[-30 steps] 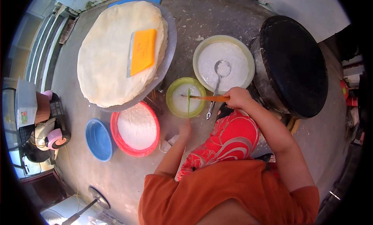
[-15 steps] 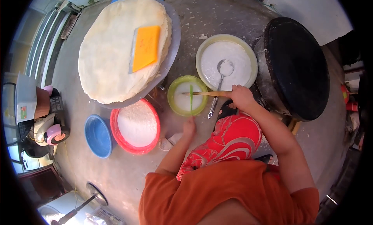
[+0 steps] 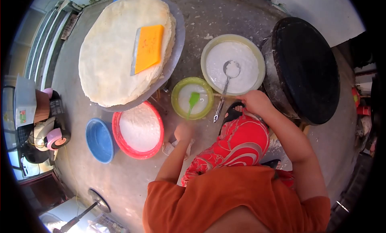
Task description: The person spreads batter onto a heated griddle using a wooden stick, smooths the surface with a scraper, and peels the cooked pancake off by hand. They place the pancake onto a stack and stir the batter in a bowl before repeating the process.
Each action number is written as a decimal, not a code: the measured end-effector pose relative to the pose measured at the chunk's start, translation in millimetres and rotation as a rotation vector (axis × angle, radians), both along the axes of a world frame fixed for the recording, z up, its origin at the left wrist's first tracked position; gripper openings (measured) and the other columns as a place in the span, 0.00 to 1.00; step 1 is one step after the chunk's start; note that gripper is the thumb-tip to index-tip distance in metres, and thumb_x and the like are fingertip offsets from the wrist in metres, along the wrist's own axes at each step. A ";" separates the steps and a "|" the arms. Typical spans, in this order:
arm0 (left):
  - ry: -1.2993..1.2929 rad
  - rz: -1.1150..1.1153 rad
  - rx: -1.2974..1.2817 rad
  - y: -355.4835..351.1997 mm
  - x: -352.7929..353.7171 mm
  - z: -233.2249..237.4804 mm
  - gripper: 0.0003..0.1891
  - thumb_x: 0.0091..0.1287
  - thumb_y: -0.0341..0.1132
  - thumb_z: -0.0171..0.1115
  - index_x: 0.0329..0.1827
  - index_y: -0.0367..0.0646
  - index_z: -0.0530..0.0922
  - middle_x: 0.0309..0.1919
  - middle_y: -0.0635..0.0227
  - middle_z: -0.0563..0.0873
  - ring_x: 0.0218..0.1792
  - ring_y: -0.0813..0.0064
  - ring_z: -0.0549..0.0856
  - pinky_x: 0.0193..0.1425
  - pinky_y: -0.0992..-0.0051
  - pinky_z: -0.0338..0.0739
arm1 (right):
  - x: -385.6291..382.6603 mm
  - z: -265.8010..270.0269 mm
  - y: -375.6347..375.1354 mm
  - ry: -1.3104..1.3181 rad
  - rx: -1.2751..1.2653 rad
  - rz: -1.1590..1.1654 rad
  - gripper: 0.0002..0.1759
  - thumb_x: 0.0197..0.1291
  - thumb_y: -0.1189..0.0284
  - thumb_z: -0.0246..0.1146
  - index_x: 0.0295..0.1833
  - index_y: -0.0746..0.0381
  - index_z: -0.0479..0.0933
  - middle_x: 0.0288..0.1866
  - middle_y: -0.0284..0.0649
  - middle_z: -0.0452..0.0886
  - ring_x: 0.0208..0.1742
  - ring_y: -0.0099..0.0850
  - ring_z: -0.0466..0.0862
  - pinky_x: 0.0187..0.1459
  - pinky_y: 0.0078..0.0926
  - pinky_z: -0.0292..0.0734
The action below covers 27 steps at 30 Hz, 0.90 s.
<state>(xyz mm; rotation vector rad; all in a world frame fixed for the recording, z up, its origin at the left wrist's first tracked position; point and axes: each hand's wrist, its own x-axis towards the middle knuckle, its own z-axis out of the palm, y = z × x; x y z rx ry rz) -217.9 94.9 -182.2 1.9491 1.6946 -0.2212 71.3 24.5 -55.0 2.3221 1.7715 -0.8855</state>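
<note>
The round green bowl of white, runny stuff [image 3: 175,99] is just ahead of the left hand [image 3: 183,131], which is nearer than the right hand [image 3: 255,102]. The left hand is blurry but looks closed on a flat green spatula [image 3: 194,98], pointing away, its head over the bowl. The right hand pinches a thin wooden stick [image 3: 234,97] lying sideways.

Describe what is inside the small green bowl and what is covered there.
The small green bowl holds white liquid, with the head of the green spatula in or just above it; which, I cannot tell. The liquid hides the bowl's bottom.
</note>
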 end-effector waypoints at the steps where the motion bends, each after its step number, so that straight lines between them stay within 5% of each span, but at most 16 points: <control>1: 0.005 0.003 0.000 -3.0 -4.1 -1.5 0.15 0.62 0.45 0.50 0.41 0.47 0.79 0.29 0.51 0.81 0.33 0.51 0.81 0.36 0.58 0.73 | 1.3 -8.0 2.8 0.005 0.000 0.003 0.18 0.45 0.66 0.62 0.47 0.48 0.77 0.35 0.41 0.80 0.38 0.39 0.79 0.39 0.38 0.74; 4: -0.096 0.027 0.048 -18.1 -22.2 -19.9 0.14 0.62 0.43 0.50 0.41 0.45 0.79 0.26 0.50 0.81 0.31 0.53 0.81 0.34 0.60 0.73 | 2.7 -42.6 12.0 0.058 0.107 -0.030 0.21 0.42 0.69 0.62 0.47 0.49 0.76 0.32 0.41 0.80 0.36 0.41 0.79 0.37 0.36 0.75; 6: -0.486 0.029 -0.012 -31.5 -29.3 -39.4 0.15 0.63 0.42 0.50 0.40 0.40 0.78 0.22 0.52 0.80 0.27 0.60 0.82 0.32 0.64 0.73 | 0.5 -59.3 18.9 0.250 -0.121 -0.174 0.23 0.45 0.73 0.59 0.52 0.50 0.74 0.26 0.40 0.80 0.28 0.37 0.81 0.30 0.31 0.75; 7: -0.485 0.028 -0.011 -35.8 -20.0 -30.7 0.15 0.63 0.42 0.50 0.40 0.40 0.78 0.22 0.52 0.80 0.27 0.60 0.82 0.32 0.64 0.73 | -2.4 -59.5 20.4 0.251 -0.120 -0.174 0.23 0.45 0.73 0.59 0.52 0.50 0.74 0.26 0.40 0.80 0.28 0.37 0.81 0.30 0.31 0.75; 9: -0.556 0.121 -0.279 -45.2 -1.1 -15.3 0.20 0.68 0.47 0.41 0.43 0.42 0.77 0.24 0.52 0.81 0.26 0.60 0.82 0.31 0.63 0.74 | -9.6 -59.4 22.0 0.635 -0.352 -0.637 0.21 0.49 0.74 0.54 0.53 0.53 0.74 0.20 0.39 0.79 0.19 0.29 0.79 0.23 0.25 0.74; 13: -0.539 0.226 -0.147 -30.4 5.0 -69.1 0.18 0.66 0.43 0.46 0.37 0.37 0.78 0.17 0.58 0.78 0.23 0.70 0.79 0.29 0.70 0.72 | -5.8 -45.1 11.5 0.604 -0.301 -0.607 0.20 0.53 0.73 0.52 0.53 0.56 0.75 0.18 0.38 0.77 0.16 0.22 0.76 0.21 0.21 0.72; 18: -0.468 0.189 -0.064 -9.2 -22.9 -166.6 0.19 0.64 0.45 0.47 0.37 0.39 0.78 0.14 0.62 0.77 0.22 0.68 0.80 0.29 0.67 0.73 | 9.5 16.3 -14.6 0.272 -0.132 -0.351 0.17 0.53 0.69 0.56 0.50 0.53 0.76 0.31 0.42 0.81 0.28 0.33 0.82 0.32 0.28 0.76; 21: -0.451 0.162 -0.178 -2.4 -24.0 -167.7 0.21 0.63 0.49 0.49 0.40 0.38 0.77 0.19 0.60 0.80 0.24 0.67 0.80 0.31 0.69 0.74 | 24.0 15.6 -47.9 0.206 0.163 -0.250 0.16 0.53 0.66 0.58 0.50 0.52 0.76 0.37 0.44 0.80 0.34 0.37 0.82 0.37 0.31 0.75; 25: -0.524 0.108 0.058 -11.0 12.4 -105.3 0.22 0.65 0.51 0.45 0.43 0.38 0.74 0.24 0.60 0.80 0.28 0.65 0.81 0.35 0.66 0.75 | 26.7 24.5 -85.1 0.013 0.171 -0.239 0.18 0.52 0.66 0.60 0.50 0.54 0.76 0.36 0.46 0.80 0.31 0.36 0.82 0.36 0.29 0.75; 27: -0.743 0.134 -0.220 -9.5 43.2 -76.2 0.23 0.65 0.52 0.43 0.44 0.38 0.73 0.26 0.60 0.80 0.30 0.64 0.81 0.37 0.64 0.75 | 21.6 34.9 -103.4 0.338 0.189 -0.556 0.18 0.54 0.69 0.61 0.52 0.58 0.75 0.31 0.43 0.81 0.26 0.30 0.80 0.31 0.24 0.74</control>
